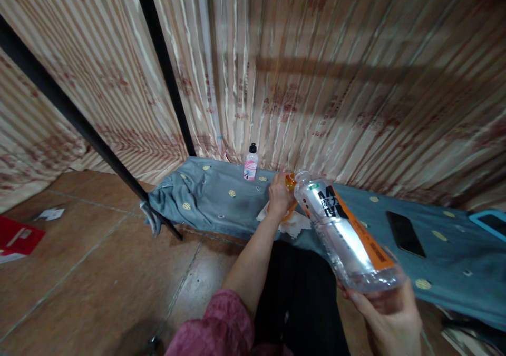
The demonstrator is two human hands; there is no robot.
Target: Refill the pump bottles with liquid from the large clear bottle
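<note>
My right hand is wrapped round the base of a clear plastic drink bottle with a silver and orange label. That bottle is tilted, its uncapped mouth pointing up and left, close to the neck of an amber bottle. Closed round the amber bottle is my left hand, which hides much of it. Whether the two mouths touch, I cannot tell. A crumpled white tissue lies beneath the amber bottle on the grey patterned cloth.
A small pink-labelled bottle with a black cap stands at the back by the striped curtain. A dark phone and a blue-edged device lie at right. Black poles rise at left; a red packet is on the floor.
</note>
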